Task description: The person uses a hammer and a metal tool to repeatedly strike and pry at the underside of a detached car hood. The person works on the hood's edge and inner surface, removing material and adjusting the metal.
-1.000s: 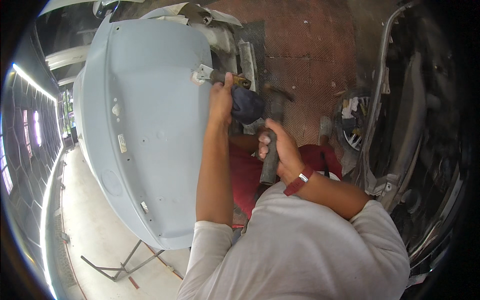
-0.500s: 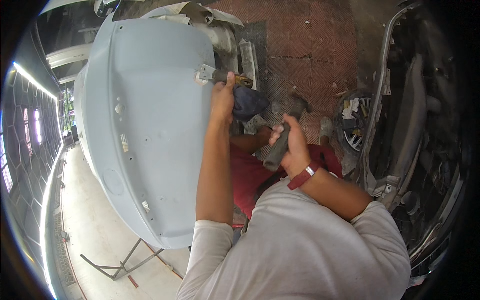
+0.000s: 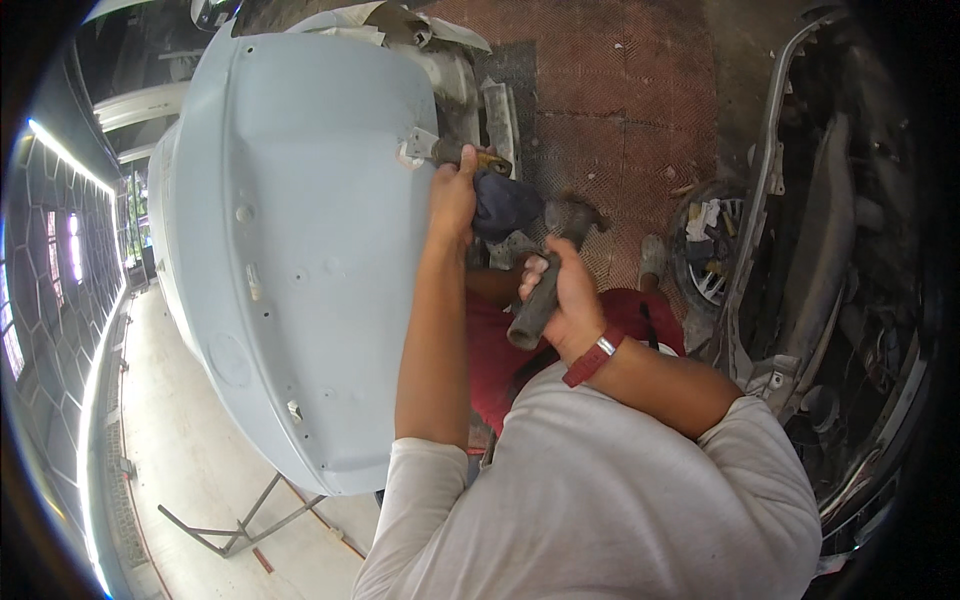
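A scraper-like tool (image 3: 418, 146) with a flat metal blade and a yellowish handle end lies with its blade against the edge of a pale blue-grey car panel (image 3: 330, 220). Closed round its handle is my left hand (image 3: 455, 200). A dark blue cloth (image 3: 505, 205) hangs beside that hand. My right hand (image 3: 570, 295) grips a hammer (image 3: 532, 322) by its thick dark handle. The hammer head, slightly blurred, is to the right of the cloth, apart from the scraper. Around the blade the panel's surface looks chipped and whitish.
On the right stands a car body (image 3: 770, 240) with its dark interior exposed. Beside it a wheel (image 3: 710, 245) holds several small items. Reddish textured mats (image 3: 630, 100) cover the floor ahead. A metal stand (image 3: 235, 530) sits below the panel at lower left.
My right hand and the hammer have moved left, closer to the scraper. My left hand keeps its hold at the panel edge; the view has shifted slightly.
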Demonstrator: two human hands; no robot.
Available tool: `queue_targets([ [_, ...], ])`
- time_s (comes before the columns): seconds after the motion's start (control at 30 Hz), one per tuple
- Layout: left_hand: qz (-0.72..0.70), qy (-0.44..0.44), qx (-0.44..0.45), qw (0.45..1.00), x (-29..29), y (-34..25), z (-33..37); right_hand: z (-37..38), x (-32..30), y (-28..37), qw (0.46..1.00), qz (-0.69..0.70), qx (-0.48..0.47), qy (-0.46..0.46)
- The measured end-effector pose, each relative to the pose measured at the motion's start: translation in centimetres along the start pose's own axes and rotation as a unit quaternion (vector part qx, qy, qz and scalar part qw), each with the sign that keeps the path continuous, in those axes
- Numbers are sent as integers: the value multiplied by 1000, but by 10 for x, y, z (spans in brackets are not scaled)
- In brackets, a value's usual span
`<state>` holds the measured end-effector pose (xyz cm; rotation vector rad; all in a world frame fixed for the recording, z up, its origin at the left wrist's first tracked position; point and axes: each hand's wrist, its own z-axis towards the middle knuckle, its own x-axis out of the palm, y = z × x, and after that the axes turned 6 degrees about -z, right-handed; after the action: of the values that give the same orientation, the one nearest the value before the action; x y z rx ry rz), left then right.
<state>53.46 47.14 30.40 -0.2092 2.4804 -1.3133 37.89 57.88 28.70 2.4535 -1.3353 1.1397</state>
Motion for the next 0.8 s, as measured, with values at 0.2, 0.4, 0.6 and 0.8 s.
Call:
queue_targets([
  [0.2,-21,18,-2,1000,-7,4,7,1,-13,-2,989,-139,-49,7],
  [0.4,-26,-12,10,1000,-3,11,7,12,-12,8,1000,-19,-9,9],
  [0.6,-58,35,18,998,-3,-1,5,5,-8,3,991,-125,-27,31],
  [0.8,-30,52,26,998,-8,7,10,12,-14,2,998,-1,-49,-45],
])
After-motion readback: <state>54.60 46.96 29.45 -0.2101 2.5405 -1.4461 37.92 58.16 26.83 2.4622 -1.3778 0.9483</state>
